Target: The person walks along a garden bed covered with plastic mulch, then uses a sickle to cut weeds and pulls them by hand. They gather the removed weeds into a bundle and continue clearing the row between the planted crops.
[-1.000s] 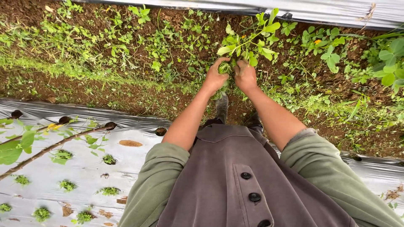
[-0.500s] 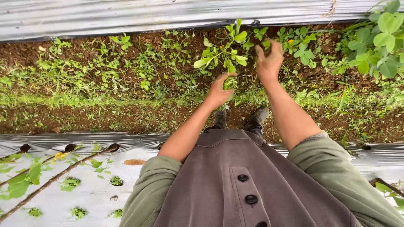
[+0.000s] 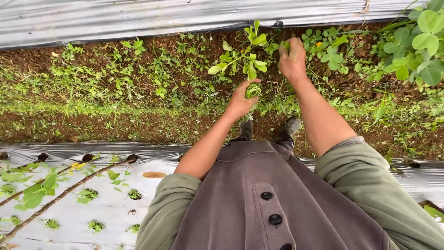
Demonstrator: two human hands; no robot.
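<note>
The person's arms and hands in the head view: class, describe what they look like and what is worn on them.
Both hands, left hand and right hand, are bare, with no gloves. The forearms are bare too. Olive-green sleeves are pushed up to about the elbows, the right one showing a ribbed cuff. No watch or rings can be seen.

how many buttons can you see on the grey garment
3, in a line down the grey garment: top button, middle button, and bottom button cut by the picture's edge. More may lie below.
</note>
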